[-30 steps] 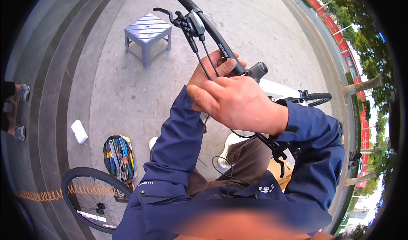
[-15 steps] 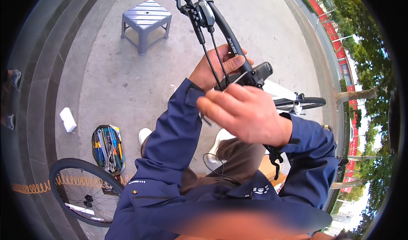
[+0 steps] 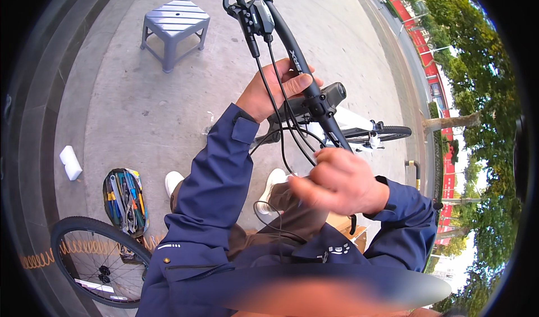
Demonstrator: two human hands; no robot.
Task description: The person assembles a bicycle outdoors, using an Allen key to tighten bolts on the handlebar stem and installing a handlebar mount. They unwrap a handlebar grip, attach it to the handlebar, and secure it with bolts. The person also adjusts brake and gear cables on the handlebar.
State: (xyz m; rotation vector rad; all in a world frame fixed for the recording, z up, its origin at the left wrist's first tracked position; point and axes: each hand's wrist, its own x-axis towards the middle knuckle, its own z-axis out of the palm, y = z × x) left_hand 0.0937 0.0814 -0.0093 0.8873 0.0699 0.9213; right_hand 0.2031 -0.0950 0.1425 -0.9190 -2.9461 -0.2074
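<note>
My left hand [image 3: 275, 90] is wrapped round the black handlebar [image 3: 285, 28], its thumb lying along the bar beside the stem clamp [image 3: 320, 106]. Black cables [image 3: 270, 84] run past this hand from the brake and shift lever [image 3: 252, 17] at the bar's upper end. Lower right, my right hand [image 3: 339, 182] is closed near the handlebar's other side, its fingers curled and smeared by motion. What it holds, if anything, is hidden. Beyond the stem shows the white bicycle frame [image 3: 351, 120] with a wheel [image 3: 396, 133].
A grey plastic stool [image 3: 177, 22] stands at the far left. Lower left are an open tool bag [image 3: 124, 202], a loose wheel [image 3: 64, 227], a coiled orange hose [image 3: 36, 261] and a white block [image 3: 71, 162]. A cardboard box [image 3: 342, 224] lies beneath my right arm.
My right hand has dropped away from the stem clamp toward me, uncovering the clamp and cables. A thin metal rod seen by that hand earlier no longer shows. My left hand keeps its grip.
</note>
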